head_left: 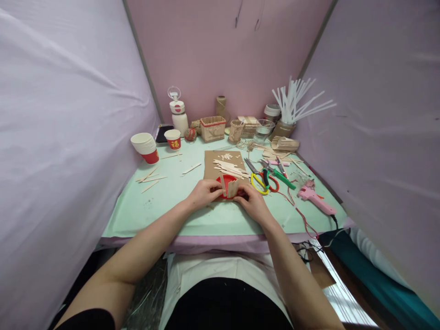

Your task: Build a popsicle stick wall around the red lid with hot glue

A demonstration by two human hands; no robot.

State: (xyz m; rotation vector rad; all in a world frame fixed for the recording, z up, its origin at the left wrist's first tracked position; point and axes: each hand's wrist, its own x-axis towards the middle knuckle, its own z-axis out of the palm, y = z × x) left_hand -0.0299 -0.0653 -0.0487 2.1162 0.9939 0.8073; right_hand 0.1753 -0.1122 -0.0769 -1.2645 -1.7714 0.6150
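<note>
Between my hands, near the front middle of the table, is a round red object [227, 179], perhaps a cut-down paper cup, with short flat wooden stick pieces [233, 188] standing side by side along its near right side. My left hand [205, 192] is closed at its left side, pinching a short wooden stick piece [222, 182] upright against the red wall. My right hand [252, 200] is closed around the right side, thumb in front and fingers partly hidden behind the row of pieces. Just beyond lies a cardboard sheet [209, 160] bearing loose wooden sticks [228, 168].
Scissors [258, 183], green-handled pliers [283, 178] and a pink glue gun [316, 199] with its cord lie to the right. Stacked paper cups [146, 147], a white bottle [179, 120], a woven basket [213, 129] and a glass bowl [264, 130] stand farther back.
</note>
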